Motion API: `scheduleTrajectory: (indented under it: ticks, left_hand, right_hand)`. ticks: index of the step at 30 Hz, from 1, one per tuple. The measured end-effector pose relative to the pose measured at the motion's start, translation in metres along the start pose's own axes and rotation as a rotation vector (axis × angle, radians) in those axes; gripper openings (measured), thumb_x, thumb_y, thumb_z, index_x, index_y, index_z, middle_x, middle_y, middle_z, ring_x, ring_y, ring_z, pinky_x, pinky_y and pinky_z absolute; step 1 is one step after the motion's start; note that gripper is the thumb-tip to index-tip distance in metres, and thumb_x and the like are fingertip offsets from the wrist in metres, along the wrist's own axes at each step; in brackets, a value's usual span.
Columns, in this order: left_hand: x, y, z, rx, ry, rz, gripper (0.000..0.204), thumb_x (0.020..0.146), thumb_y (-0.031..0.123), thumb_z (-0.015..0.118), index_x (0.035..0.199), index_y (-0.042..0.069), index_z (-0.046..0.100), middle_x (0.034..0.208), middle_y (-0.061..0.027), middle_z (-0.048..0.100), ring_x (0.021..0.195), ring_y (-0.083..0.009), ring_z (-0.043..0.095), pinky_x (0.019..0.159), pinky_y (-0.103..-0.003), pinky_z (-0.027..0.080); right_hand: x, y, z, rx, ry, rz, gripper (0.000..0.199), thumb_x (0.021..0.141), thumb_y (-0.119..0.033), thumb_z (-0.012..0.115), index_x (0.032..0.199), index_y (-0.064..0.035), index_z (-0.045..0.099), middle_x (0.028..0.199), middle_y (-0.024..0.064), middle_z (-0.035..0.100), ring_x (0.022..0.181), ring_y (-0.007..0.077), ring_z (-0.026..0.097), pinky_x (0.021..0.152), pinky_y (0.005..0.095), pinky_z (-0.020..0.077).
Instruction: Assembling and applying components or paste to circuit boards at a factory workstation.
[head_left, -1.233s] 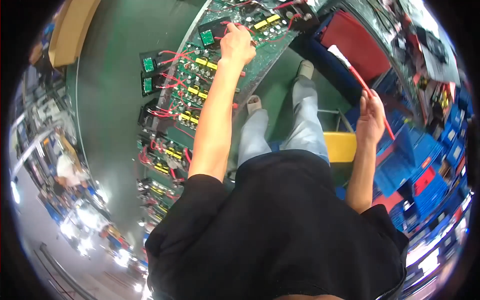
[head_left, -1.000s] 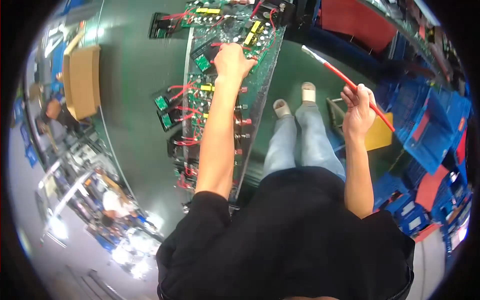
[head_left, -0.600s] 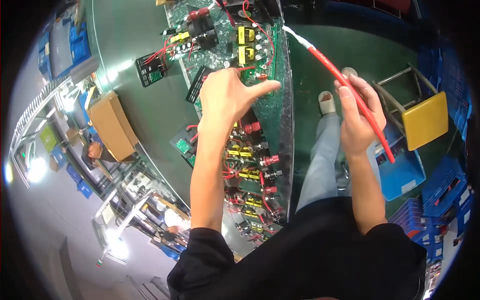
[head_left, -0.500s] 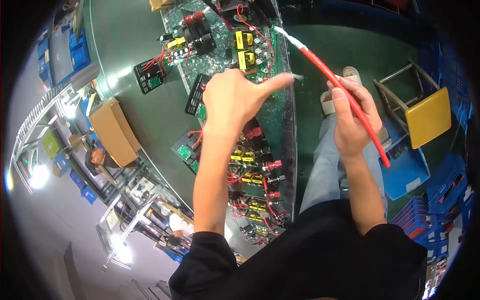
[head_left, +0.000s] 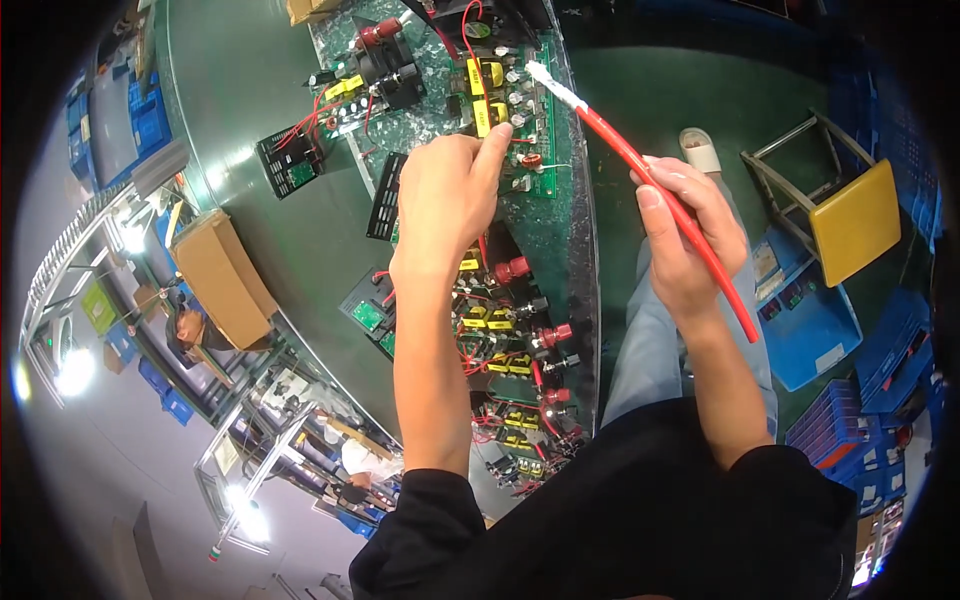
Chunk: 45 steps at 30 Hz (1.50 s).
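My right hand [head_left: 695, 245] is closed around a long red-handled brush [head_left: 622, 148]. The brush's whitish tip [head_left: 545, 77] is over the right side of a green circuit board [head_left: 543, 135], close to its small capacitors; contact cannot be told. Over the board's near left part is my left hand [head_left: 445, 190], its fingers curled down and mostly hidden. Its thumb points to the board, beside a yellow transformer [head_left: 481, 118]. What these fingers hold cannot be seen. A thin red wire [head_left: 466, 40] loops over the board's far end.
Several similar board assemblies [head_left: 510, 362] line the green bench [head_left: 235, 100] nearer my body. Another unit with a black panel [head_left: 288, 165] lies to the left. Right of the bench are a yellow-topped stool [head_left: 855, 222] and a blue bin [head_left: 815, 335].
My left thumb has swung in from sticking out past the board's edge to rest by the transformer. The brush tip has moved slightly left and down, over the board.
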<state>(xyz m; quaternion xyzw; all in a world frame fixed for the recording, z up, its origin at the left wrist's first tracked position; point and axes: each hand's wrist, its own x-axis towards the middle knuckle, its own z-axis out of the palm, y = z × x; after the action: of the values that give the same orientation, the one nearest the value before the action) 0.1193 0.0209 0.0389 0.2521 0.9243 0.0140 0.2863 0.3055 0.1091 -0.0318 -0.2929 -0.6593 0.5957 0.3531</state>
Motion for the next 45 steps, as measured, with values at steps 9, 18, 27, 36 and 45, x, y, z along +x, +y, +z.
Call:
scheduleTrajectory:
  ticks: [9, 18, 27, 36, 45]
  left_hand:
    - [-0.004, 0.005, 0.001, -0.014, 0.013, -0.048, 0.049, 0.093, 0.033, 0.049, 0.066, -0.006, 0.061, 0.064, -0.0277, 0.056, 0.066, -0.0452, 0.058, 0.066, -0.049, 0.045]
    - [-0.002, -0.001, 0.004, 0.047, 0.013, -0.058, 0.049, 0.093, 0.039, 0.048, 0.08, -0.003, 0.069, 0.059, -0.0173, 0.06, 0.062, -0.0335, 0.062, 0.064, -0.041, 0.046]
    - [-0.003, 0.0, 0.007, 0.032, 0.05, -0.041, 0.049, 0.093, 0.036, 0.048, 0.071, -0.004, 0.065, 0.06, -0.0218, 0.058, 0.061, -0.0391, 0.059, 0.064, -0.045, 0.046]
    - [-0.004, 0.005, 0.006, 0.047, 0.057, -0.044, 0.048, 0.093, 0.032, 0.049, 0.067, -0.005, 0.064, 0.063, -0.0269, 0.058, 0.064, -0.044, 0.059, 0.066, -0.049, 0.046]
    - [-0.006, 0.005, 0.008, 0.06, 0.061, -0.04, 0.048, 0.094, 0.032, 0.047, 0.069, -0.006, 0.065, 0.065, -0.0271, 0.059, 0.066, -0.0442, 0.06, 0.068, -0.049, 0.047]
  right_hand:
    - [0.007, -0.003, -0.004, 0.067, 0.036, 0.02, 0.018, 0.082, 0.009, 0.062, 0.1, 0.008, 0.062, 0.1, 0.0207, 0.066, 0.087, 0.024, 0.067, 0.078, 0.0308, 0.0546]
    - [0.007, -0.003, -0.012, 0.101, 0.018, 0.001, 0.016, 0.084, 0.005, 0.061, 0.1, 0.0073, 0.063, 0.095, 0.0189, 0.067, 0.084, 0.0224, 0.068, 0.076, 0.0304, 0.0551]
    - [0.016, -0.003, 0.012, 0.395, 0.343, 0.39, 0.02, 0.094, -0.01, 0.058, 0.1, 0.0094, 0.061, 0.088, 0.0184, 0.067, 0.074, 0.0236, 0.069, 0.07, 0.0325, 0.0585]
    - [0.003, -0.005, 0.012, 0.379, 0.283, 0.417, 0.018, 0.093, -0.009, 0.058, 0.093, 0.0085, 0.061, 0.077, 0.0184, 0.067, 0.066, 0.0209, 0.067, 0.065, 0.0317, 0.0584]
    - [-0.004, -0.005, 0.014, 0.38, 0.316, 0.424, 0.019, 0.093, -0.009, 0.056, 0.094, 0.0095, 0.06, 0.073, 0.0187, 0.066, 0.063, 0.0205, 0.066, 0.06, 0.0317, 0.0565]
